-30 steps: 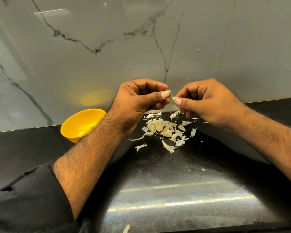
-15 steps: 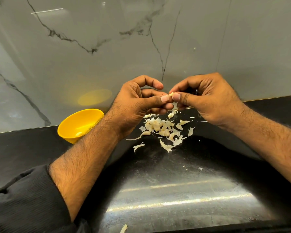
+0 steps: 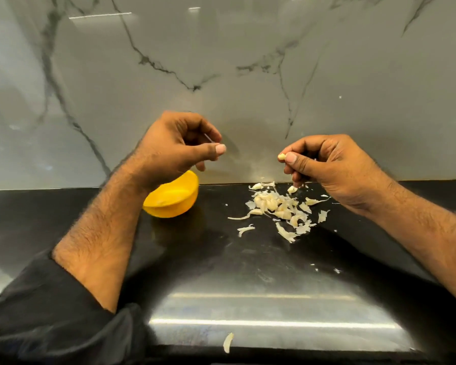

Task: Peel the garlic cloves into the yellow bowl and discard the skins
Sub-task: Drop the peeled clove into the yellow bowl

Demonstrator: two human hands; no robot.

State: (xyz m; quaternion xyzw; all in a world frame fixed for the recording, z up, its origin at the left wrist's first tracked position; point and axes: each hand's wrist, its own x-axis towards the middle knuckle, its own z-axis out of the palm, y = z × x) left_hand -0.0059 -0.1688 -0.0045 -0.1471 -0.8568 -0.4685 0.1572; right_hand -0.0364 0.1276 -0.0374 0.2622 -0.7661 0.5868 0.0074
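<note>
Clove (image 3: 281, 156) sits pinched in my right hand (image 3: 334, 169) now; my hands have parted. Left hand (image 3: 177, 148), above the bowl (image 3: 187, 198), pinches a thin sliver, likely skin (image 3: 209, 138), so peeling looks near done.

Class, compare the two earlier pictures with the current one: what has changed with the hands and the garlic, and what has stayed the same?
The hands have drawn apart: the left hand moved over the yellow bowl, and the right hand now pinches the garlic clove alone. The skins and bowl stayed put on the counter.
</note>
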